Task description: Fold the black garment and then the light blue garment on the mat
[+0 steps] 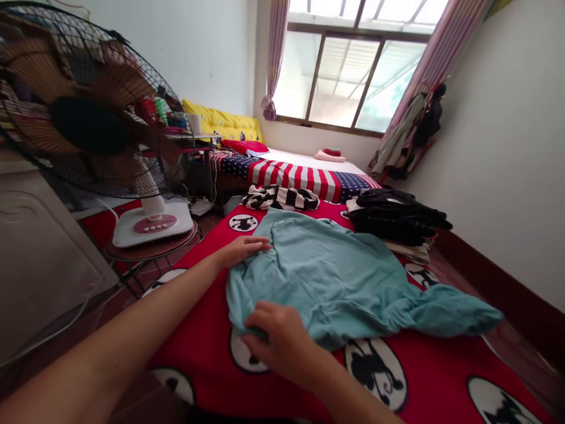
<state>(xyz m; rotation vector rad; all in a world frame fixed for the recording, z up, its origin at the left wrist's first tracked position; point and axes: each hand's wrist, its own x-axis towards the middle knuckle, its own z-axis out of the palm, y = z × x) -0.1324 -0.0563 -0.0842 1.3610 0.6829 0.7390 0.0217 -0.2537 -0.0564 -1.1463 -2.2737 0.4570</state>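
A teal long-sleeved top (335, 259) lies spread and wrinkled over a red cover with round black-and-white cartoon prints. One sleeve stretches out to the right, bunched near its end. My left hand (245, 250) rests on the top's left side, its fingers stretched out flat over the cloth. At the near left corner, my right hand (280, 338) has its fingers bent and its thumb under them, with the edge of the cloth between.
Behind the top lies a black-and-white checked cloth (280, 198). A stack of dark folded clothes (397, 218) is at the right. A fan (92, 123) stands on a round stool at the left. Farther back is a bed with a flag-patterned cover (291, 176).
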